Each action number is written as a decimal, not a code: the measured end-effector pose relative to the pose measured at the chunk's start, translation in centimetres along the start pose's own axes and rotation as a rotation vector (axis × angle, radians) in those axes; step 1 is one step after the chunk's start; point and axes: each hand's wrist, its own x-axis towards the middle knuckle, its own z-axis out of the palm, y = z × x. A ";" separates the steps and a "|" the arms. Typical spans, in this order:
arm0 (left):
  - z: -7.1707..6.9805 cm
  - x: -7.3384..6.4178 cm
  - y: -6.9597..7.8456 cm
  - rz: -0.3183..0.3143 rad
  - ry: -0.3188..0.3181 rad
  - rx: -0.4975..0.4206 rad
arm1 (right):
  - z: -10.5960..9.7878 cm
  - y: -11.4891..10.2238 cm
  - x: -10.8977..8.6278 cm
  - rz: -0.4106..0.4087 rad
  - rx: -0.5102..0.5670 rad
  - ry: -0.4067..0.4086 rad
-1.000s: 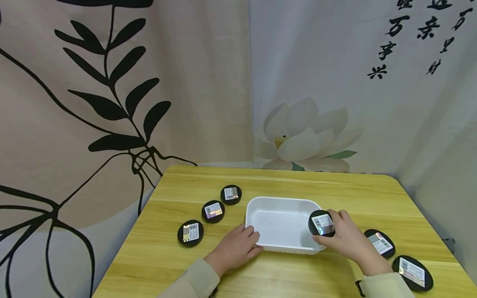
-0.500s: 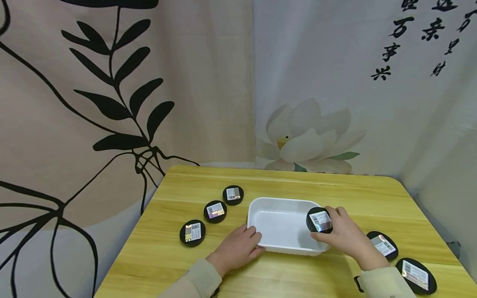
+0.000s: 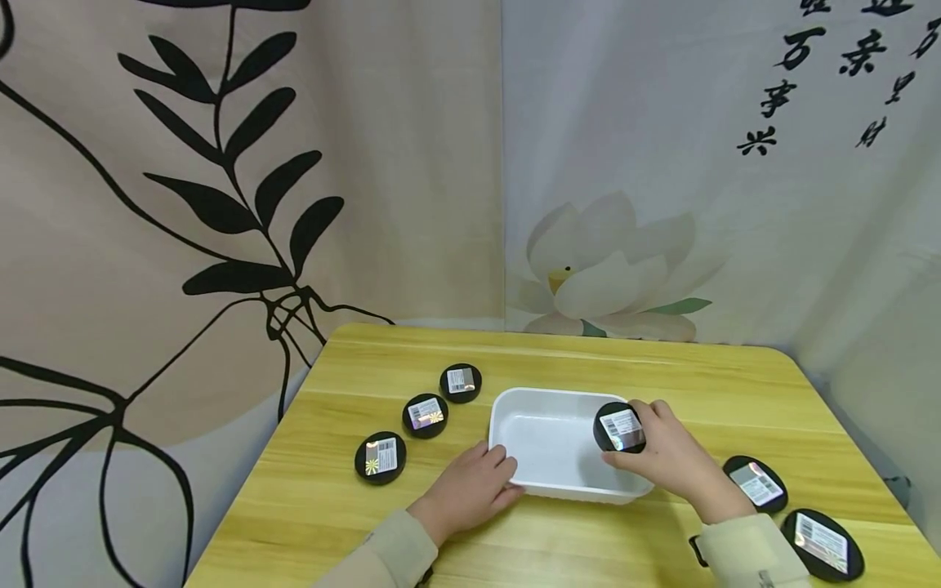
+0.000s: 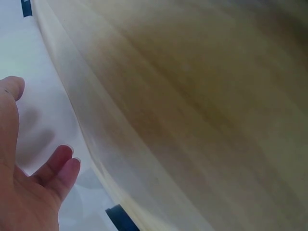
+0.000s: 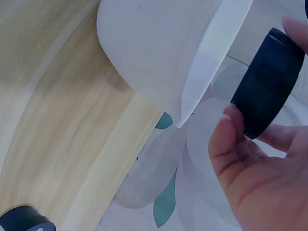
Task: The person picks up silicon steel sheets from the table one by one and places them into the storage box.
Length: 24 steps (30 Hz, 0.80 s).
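Observation:
A white rectangular tray [image 3: 547,437] lies on the wooden table. At its front left corner my left hand [image 3: 470,488] holds the rim, its thumb low along the front wall; the left wrist view shows the left hand [image 4: 29,183] with bent fingertips near a white surface. Over the tray's right end, my right hand [image 3: 672,449] grips a flat round black container [image 3: 620,428] with a barcode label and a shiny sticker. Thumb and fingers pinch that container [image 5: 269,82] by its side in the right wrist view, with the tray [image 5: 159,43] beside it.
Three similar black containers stand left of the tray: a near one [image 3: 380,457], a middle one [image 3: 425,415] and a far one [image 3: 461,382]. Two more, a farther one [image 3: 755,483] and a nearer one [image 3: 822,544], lie right of my right forearm. Printed cloth hangs behind the table.
My right hand has carried the black container slightly left and up in the head view, farther over the tray. The left hand stays at the tray corner. The head view has shifted a little.

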 end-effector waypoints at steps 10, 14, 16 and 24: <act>-0.6 0.2 0.0 0.003 0.010 0.007 | 0.1 -0.5 0.5 -0.015 -0.002 0.000; -0.6 0.2 0.0 0.005 0.018 0.004 | 0.2 -0.8 0.6 -0.030 -0.003 -0.001; -0.5 0.2 0.0 0.005 0.017 0.004 | 0.4 -1.0 0.7 -0.035 -0.001 0.000; -0.2 0.1 0.0 -0.017 -0.017 -0.023 | 0.8 -1.5 1.2 -0.020 0.001 -0.023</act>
